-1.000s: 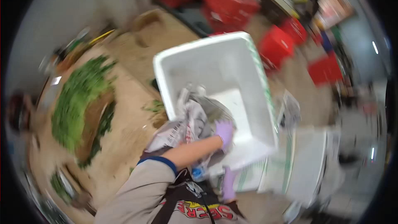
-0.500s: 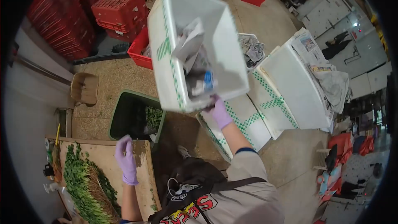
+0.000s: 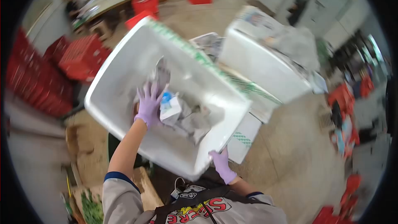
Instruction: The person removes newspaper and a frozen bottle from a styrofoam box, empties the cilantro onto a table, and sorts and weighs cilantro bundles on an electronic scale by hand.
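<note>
- The left hand [image 3: 148, 105] is open, fingers spread, inside the white foam box [image 3: 124, 66], against or just above the crumpled paper [image 3: 195, 126]; contact is hard to tell.
- The right hand [image 3: 223, 166] is clamped on the box's near right corner, at the rim. The hands are well apart.
- The box tilts in front of the body, its opening towards the wearer; the paper lies inside, mostly to the right of the left hand, with a blue-and-white piece [image 3: 166, 103] beside the fingers.
- The box looks light for its bulk, stiff but brittle at the edges, and perhaps slippery under gloves; the thick rim, taken at opposite sides, seems the best hold. The paper looks soft and loose, easily gathered with a full hand.
- Beyond the right hand are other foam boxes [image 3: 265, 68]; below the left forearm, greens [image 3: 92, 209] lie on a tabletop [image 3: 147, 191].
</note>
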Action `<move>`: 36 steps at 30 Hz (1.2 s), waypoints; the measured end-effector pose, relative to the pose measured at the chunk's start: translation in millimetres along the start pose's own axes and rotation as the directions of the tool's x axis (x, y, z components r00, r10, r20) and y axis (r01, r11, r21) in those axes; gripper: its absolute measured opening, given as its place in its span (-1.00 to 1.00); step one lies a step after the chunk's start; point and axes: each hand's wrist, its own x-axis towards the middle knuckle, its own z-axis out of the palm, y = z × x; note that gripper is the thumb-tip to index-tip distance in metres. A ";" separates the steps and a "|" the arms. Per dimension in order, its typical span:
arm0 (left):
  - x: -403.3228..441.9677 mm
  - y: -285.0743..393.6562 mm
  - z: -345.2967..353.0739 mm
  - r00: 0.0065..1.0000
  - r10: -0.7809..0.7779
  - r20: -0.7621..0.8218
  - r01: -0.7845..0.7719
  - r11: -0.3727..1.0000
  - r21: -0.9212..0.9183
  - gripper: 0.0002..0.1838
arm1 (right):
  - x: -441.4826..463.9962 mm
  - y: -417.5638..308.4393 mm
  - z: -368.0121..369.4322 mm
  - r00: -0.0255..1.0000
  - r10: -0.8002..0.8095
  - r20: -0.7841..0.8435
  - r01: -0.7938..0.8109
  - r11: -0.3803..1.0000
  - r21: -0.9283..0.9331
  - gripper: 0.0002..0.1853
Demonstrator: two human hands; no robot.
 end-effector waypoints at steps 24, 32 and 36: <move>40.0 318.0 22.9 0.889 0.401 0.220 0.443 -0.635 -0.633 -0.63 | -369.1 132.8 -332.7 0.106 0.481 -0.870 -0.106 0.875 0.471 -0.54; 79.9 168.3 65.5 0.901 -0.280 0.332 0.184 -0.447 -0.876 -0.58 | -147.7 9.5 -508.7 0.541 0.308 -0.783 0.354 0.760 0.544 -0.55; 81.2 47.1 210.1 0.843 -0.486 0.232 -0.059 -0.511 -0.857 -0.64 | 69.9 -166.9 -512.2 0.674 -0.060 -0.737 0.171 0.982 0.076 -0.45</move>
